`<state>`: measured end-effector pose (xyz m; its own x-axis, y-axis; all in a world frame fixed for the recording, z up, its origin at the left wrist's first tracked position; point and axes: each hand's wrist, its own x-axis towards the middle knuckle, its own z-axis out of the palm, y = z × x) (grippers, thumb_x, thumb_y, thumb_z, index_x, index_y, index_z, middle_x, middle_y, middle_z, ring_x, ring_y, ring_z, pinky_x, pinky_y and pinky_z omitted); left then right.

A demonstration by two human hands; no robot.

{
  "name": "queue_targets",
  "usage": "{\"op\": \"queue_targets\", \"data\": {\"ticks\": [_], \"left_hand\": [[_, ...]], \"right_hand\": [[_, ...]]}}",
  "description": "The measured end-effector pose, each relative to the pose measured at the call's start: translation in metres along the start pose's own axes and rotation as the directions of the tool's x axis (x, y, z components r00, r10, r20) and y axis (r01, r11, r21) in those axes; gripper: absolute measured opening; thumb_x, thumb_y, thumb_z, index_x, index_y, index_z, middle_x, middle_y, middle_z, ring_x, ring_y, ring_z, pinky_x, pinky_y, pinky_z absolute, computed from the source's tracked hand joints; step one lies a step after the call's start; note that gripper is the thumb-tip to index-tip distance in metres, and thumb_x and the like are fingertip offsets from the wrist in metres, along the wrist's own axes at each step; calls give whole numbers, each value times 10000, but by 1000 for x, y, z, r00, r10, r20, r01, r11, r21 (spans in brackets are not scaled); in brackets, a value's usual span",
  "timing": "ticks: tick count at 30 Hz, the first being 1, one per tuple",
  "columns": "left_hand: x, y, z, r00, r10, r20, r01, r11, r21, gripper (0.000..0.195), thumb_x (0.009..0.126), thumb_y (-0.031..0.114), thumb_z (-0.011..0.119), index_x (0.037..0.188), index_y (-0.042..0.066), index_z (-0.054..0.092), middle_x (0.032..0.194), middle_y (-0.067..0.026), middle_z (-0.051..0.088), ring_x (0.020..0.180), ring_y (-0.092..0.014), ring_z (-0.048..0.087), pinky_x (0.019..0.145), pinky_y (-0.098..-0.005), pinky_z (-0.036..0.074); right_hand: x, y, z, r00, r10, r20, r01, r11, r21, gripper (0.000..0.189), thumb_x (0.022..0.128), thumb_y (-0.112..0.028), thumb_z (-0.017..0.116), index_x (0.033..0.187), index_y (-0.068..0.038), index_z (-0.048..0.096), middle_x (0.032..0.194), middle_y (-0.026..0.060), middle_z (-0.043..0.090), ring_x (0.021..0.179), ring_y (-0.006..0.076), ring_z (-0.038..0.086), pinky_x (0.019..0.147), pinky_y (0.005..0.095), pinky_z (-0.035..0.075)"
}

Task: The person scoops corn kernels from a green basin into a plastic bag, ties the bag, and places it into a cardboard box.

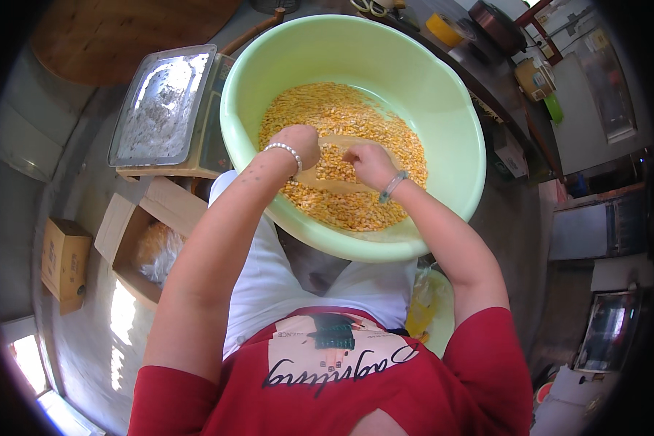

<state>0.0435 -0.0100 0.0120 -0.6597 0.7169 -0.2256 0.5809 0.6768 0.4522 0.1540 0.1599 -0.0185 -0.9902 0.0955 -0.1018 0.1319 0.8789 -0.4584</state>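
A large light-green plastic basin (444, 131) stands before me, just above my knees, with a layer of yellow corn kernels (327, 103) over its bottom. My left hand (298, 143) is closed on the left edge of a shallow tan container (338, 188), perhaps a scoop or bowl, held over the corn. More kernels lie inside that container. At its right side hovers my right hand (371, 163), fingers bent and thumb near the fingertips, over the kernels. Whether a kernel is between those fingers is too small to see. My left fingers are mostly hidden behind the fist.
A platform scale with a metal tray (166, 106) stands left of the basin. Below it is an open cardboard box (122, 231) holding a plastic bag; a closed carton (65, 264) sits farther left. A roll of yellow tape (444, 28) lies on the table at upper right.
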Motion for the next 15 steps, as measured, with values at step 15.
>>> {"op": "queue_targets", "data": {"ticks": [15], "left_hand": [[4, -4, 6, 999, 50, -19, -49, 996, 79, 265, 766, 214, 515, 803, -11, 651, 812, -215, 629, 796, -342, 613, 763, -398, 477]], "right_hand": [[-12, -12, -37, 954, 214, -211, 1, 698, 716, 232, 704, 93, 464, 744, -40, 650, 757, 111, 651, 635, 129, 613, 579, 273, 503]]}}
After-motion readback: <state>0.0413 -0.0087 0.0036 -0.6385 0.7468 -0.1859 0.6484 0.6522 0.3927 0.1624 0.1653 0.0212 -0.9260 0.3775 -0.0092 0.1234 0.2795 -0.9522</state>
